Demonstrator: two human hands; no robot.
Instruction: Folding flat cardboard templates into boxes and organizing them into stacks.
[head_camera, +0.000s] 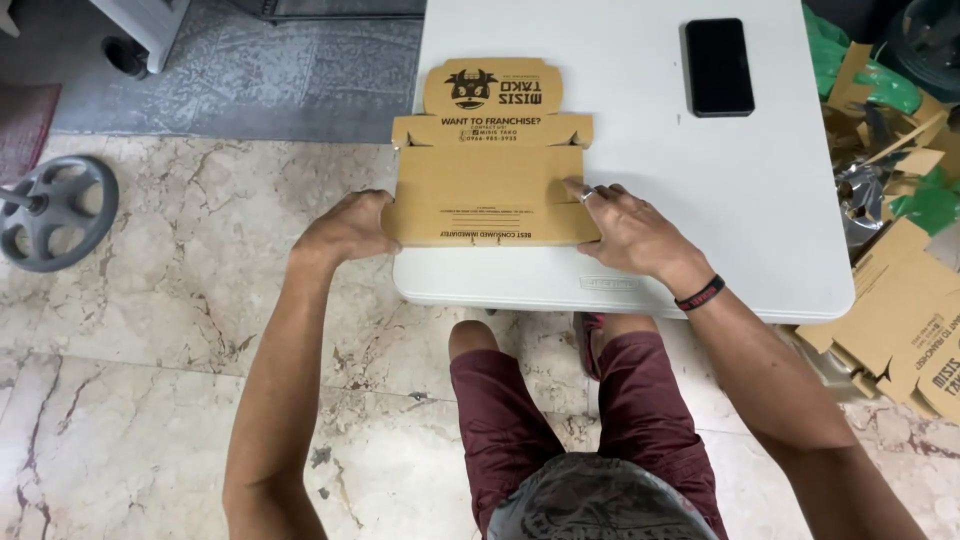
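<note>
- I am pressing the flat cardboard box blank (490, 185) onto the white tabletop's (760, 200) near-left corner.
- My left hand (345, 228) is clamping its left edge; my right hand's (630, 228) fingers are lying spread on it.
- It looks light, stiff, creasable; I am gripping edges.

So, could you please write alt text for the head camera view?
Seen from above, a seated person presses a flat brown cardboard box blank onto a white table, left hand at its left edge, right hand on its right side. A black phone lies further back.
</note>
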